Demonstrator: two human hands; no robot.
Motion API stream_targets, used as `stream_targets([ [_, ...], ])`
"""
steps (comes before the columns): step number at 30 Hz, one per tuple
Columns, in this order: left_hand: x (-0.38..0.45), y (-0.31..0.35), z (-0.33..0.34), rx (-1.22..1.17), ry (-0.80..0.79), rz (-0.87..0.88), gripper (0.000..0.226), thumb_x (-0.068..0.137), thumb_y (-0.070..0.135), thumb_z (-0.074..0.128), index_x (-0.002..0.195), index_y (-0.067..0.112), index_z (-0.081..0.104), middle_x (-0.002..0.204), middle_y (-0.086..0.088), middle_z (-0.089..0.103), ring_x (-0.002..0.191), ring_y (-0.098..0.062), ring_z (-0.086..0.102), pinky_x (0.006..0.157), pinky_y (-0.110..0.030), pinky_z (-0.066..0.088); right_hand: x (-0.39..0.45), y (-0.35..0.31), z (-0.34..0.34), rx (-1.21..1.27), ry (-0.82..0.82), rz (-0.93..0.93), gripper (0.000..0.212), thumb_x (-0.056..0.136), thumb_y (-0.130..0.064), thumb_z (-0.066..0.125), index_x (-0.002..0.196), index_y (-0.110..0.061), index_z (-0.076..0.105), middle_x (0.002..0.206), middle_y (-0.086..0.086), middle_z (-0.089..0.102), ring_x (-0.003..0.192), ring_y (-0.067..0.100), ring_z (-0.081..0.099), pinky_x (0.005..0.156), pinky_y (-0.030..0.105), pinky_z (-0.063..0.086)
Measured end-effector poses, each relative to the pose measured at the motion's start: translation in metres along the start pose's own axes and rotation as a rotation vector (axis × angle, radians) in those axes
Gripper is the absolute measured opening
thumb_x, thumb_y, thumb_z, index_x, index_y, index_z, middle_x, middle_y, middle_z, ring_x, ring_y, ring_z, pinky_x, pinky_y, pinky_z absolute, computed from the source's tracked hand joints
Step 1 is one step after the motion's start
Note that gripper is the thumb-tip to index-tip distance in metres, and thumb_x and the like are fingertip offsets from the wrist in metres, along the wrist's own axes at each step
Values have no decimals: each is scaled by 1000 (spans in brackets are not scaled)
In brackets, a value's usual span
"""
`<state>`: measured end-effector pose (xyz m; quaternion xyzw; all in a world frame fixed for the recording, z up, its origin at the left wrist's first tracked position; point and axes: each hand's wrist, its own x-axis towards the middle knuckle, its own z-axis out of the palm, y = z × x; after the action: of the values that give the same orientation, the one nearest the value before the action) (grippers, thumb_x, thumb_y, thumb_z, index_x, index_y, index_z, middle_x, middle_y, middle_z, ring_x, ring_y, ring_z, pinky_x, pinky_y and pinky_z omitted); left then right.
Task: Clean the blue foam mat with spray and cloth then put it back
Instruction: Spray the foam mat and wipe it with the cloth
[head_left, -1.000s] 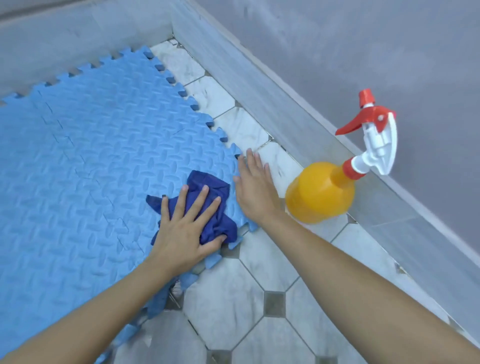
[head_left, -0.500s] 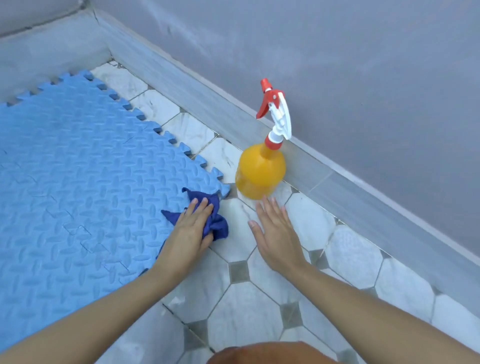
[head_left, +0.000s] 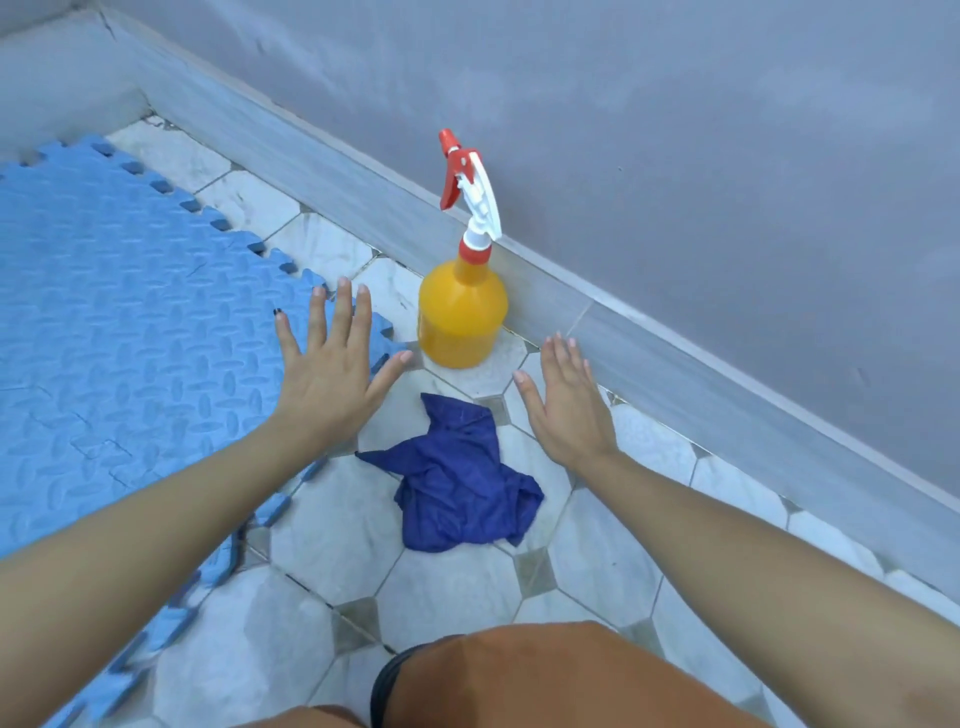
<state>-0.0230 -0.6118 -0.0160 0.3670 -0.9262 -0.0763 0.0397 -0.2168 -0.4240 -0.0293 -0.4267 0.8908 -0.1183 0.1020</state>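
The blue foam mat (head_left: 114, 322) of interlocking tiles lies flat on the floor at the left. A crumpled dark blue cloth (head_left: 457, 483) lies loose on the tiles between my two hands, held by neither. My left hand (head_left: 332, 374) is spread flat, fingers straight, over the mat's right corner. My right hand (head_left: 566, 405) is flat with straight fingers over the tiles, to the right of the cloth. An orange spray bottle (head_left: 462, 317) with a red and white trigger head stands upright by the wall, just beyond both hands.
The floor is pale octagonal tile (head_left: 452, 587) with small grey squares. A grey skirting board (head_left: 675, 353) and grey wall run diagonally behind the bottle. My knee (head_left: 545, 680) fills the bottom middle of the view.
My left hand let go of the cloth, which now lies on the tiles. That hand moved up onto the mat corner. My right hand shifted right, towards the wall.
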Motion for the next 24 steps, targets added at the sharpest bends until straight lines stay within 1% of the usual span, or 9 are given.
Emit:
stream_targets([
  [2, -2, -8, -4, 15, 19, -16, 89, 87, 70, 6, 153, 11, 3, 161, -9, 2, 147, -33, 1, 110, -66, 5, -6, -17, 0, 36, -6, -83, 77, 97, -59, 15, 155, -9, 14, 163, 5, 10, 150, 15, 0, 122, 29, 2],
  [4, -5, -20, -9, 25, 30, -50, 88, 88, 70, 7, 153, 12, 2, 161, -9, 2, 148, -33, 1, 110, -66, 4, -18, -39, 2, 73, -15, -205, 82, 93, -63, 10, 154, -9, 15, 163, 4, 12, 149, 10, 0, 121, 26, 2],
  [6, -7, -35, -17, 37, 42, -96, 87, 89, 71, 8, 153, 14, -1, 162, -8, -1, 148, -32, -2, 110, -66, 2, -26, -66, 5, 99, -46, -321, 80, 93, -62, 12, 154, -11, 17, 162, 2, 13, 146, 5, -2, 121, 27, 7],
  [8, -7, -54, -25, 49, 66, -144, 85, 91, 71, 12, 153, 16, -3, 162, -8, -3, 148, -32, -3, 110, -66, 1, -19, -93, 6, 105, -52, -432, 78, 95, -61, 16, 153, -9, 19, 162, 4, 17, 148, 9, 0, 122, 33, 12],
  [10, -8, -75, -36, 51, 96, -211, 84, 91, 69, 16, 153, 16, -3, 162, -8, -3, 148, -32, -4, 110, -66, 0, 3, -119, 2, 96, -42, -511, 80, 96, -61, 20, 153, -6, 19, 162, 8, 17, 150, 16, 4, 123, 35, 10],
  [14, -13, -121, -66, 51, 170, -348, 84, 91, 69, 17, 153, 16, -2, 161, -9, -3, 147, -33, -5, 110, -67, -2, 67, -163, -16, 32, 19, -549, 78, 98, -59, 24, 155, -7, 11, 163, 10, 6, 151, 19, -1, 123, 37, 4],
  [18, -26, -172, -97, 39, 274, -513, 83, 91, 68, 19, 153, 17, -3, 161, -8, -4, 147, -31, -5, 110, -65, -4, 115, -200, -30, 19, 95, -553, 72, 98, -61, 23, 156, -20, 10, 164, 9, 3, 151, 24, -2, 122, 48, 2],
  [21, -48, -217, -111, 42, 330, -665, 85, 90, 69, 21, 153, 18, -3, 162, -7, -3, 148, -31, -5, 111, -65, -3, 138, -232, -23, -12, 90, -566, 72, 96, -65, 21, 156, -28, 8, 164, 8, 1, 151, 28, -3, 119, 55, 4],
  [24, -77, -263, -118, 37, 330, -820, 91, 86, 75, 24, 153, 21, -5, 161, -7, -5, 147, -32, -4, 109, -68, 0, 155, -270, -6, -27, 62, -591, 76, 92, -71, 21, 155, -31, 8, 164, 8, 0, 150, 30, -3, 116, 59, 6],
])
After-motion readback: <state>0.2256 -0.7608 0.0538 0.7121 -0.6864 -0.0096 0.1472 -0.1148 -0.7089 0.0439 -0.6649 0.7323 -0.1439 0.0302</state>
